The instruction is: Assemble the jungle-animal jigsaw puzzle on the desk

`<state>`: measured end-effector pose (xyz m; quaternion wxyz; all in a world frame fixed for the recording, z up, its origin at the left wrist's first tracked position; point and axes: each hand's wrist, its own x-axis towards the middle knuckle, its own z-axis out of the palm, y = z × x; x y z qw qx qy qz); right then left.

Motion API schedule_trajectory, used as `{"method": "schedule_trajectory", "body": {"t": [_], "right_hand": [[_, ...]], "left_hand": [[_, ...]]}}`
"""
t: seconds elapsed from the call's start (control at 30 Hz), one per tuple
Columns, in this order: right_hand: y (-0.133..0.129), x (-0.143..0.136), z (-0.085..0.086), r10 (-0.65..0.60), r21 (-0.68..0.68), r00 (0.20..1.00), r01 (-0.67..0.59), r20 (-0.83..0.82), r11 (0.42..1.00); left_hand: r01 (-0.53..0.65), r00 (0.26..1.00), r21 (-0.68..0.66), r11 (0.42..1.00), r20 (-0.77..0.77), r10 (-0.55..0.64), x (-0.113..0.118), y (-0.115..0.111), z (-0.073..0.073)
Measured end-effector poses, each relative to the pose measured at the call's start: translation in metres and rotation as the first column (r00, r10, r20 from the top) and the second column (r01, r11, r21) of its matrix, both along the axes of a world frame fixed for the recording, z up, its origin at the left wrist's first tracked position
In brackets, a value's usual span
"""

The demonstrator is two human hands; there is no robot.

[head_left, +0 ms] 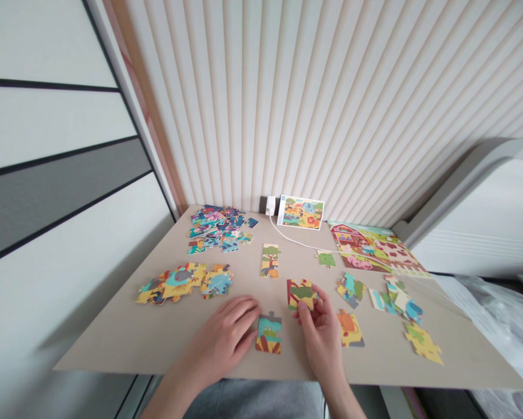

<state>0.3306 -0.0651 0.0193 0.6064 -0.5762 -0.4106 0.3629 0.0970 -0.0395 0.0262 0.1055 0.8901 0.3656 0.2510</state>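
Between thumb and fingers, my right hand (322, 326) pinches a jigsaw piece (302, 293) with a dark red left edge, green foliage and yellow. My left hand (226, 330) lies flat on the tabletop, fingers stretched out and holding nothing. Its fingertips are right beside a frog jigsaw piece (269, 333), which lies flat between my hands; whether they touch it I cannot tell. An orange and yellow piece (351, 329) lies just right of my right hand. Farther back, a joined tree-and-lion strip (270, 260) stands upright in my view, lying flat on the table.
A picture card (301, 212) leans at the back beside a white charger (270, 205), whose cable runs right across a finished farm puzzle (370, 247). Piles of pieces lie left: a blue-purple heap (220, 227) and a yellow heap (178, 282). More loose pieces (396, 299) lie right.
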Motion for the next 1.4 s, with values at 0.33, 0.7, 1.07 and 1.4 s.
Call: {"method": "schedule_trajectory", "body": {"t": [0.33, 0.7, 1.07, 1.4], "right_hand": [[-0.001, -0.004, 0.007, 0.025, 0.018, 0.999, -0.025, -0.04, 1.0], [-0.003, -0.004, 0.003, 0.035, 0.005, 0.999, -0.035, -0.006, 0.999], [-0.003, -0.005, 0.0, 0.017, 0.029, 0.999, -0.016, -0.049, 0.999], [-0.003, -0.002, 0.0, -0.001, 0.006, 0.997, 0.0, 0.081, 1.0]], "left_hand": [[0.0, 0.999, -0.013, 1.0, -0.037, 0.0, -0.001, -0.001, -0.001], [-0.003, 0.998, -0.024, 1.0, -0.063, 0.002, -0.002, 0.0, -0.003], [0.001, 0.998, 0.006, 1.0, -0.056, -0.001, -0.002, 0.002, -0.004], [0.003, 0.999, 0.029, 1.0, -0.046, -0.001, -0.003, 0.003, -0.005]]}}
